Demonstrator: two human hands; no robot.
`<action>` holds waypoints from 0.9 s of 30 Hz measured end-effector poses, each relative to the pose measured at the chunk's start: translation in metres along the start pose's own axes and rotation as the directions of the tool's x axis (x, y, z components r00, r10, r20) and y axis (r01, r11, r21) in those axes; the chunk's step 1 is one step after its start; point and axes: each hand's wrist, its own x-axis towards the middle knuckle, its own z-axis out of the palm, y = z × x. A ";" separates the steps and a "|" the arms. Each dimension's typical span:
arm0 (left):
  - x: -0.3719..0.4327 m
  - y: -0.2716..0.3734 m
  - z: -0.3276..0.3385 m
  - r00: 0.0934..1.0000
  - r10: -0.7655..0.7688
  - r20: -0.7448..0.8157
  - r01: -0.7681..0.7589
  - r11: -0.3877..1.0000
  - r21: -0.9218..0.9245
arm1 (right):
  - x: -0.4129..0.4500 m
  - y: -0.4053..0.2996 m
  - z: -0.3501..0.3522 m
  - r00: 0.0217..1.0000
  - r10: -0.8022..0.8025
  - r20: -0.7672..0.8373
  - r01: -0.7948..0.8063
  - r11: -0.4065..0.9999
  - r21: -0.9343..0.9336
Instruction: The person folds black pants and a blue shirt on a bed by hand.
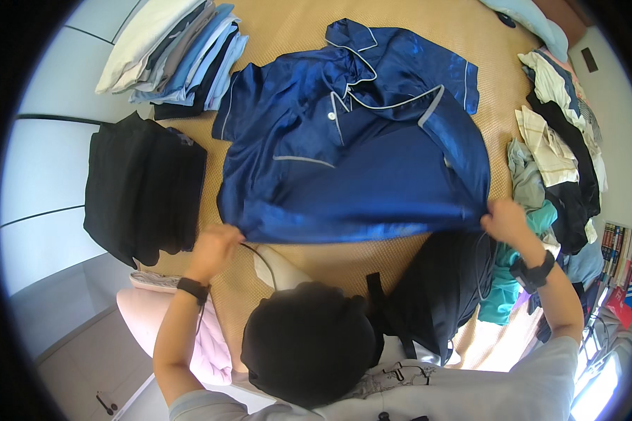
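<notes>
A navy satin pajama shirt point(358, 173) with short sleeves and pale piping is spread before me, its collar at the far end. My left hand point(217, 251) pinches the near left corner of its hem. At the opposite corner, my right hand point(507, 223) grips the hem with curled fingers. The hem stretches between both hands, slightly blurred. One front panel is folded back across the shirt, and a white button shows near the chest. Both wrists wear black bands.
The shirt lies on a tan woven mat point(289, 21). To the left are a folded black garment pile point(145, 189) and a stack of folded clothes point(174, 52). Loose clothes point(553, 152) lie heaped at right. A black backpack point(437, 284) and pink bedding point(210, 337) are near me.
</notes>
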 end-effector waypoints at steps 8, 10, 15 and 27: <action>0.012 0.047 0.058 0.895 0.144 0.422 -0.083 0.983 -0.161 | -0.010 -0.041 0.014 0.939 -0.208 0.273 0.290 0.907 -0.306; 0.045 0.063 0.045 0.940 0.193 0.280 -0.153 0.975 -0.158 | -0.005 -0.067 -0.004 0.913 -0.394 -0.102 0.379 0.915 -0.141; 0.135 0.067 0.030 0.950 0.258 -0.177 -0.266 0.964 -0.019 | 0.086 -0.114 -0.022 0.704 -0.384 -0.598 0.426 0.901 -0.076; 0.231 0.030 0.055 0.972 0.233 -0.011 -0.233 0.971 -0.052 | 0.137 -0.186 0.041 0.683 -0.421 -0.597 0.514 0.858 -0.018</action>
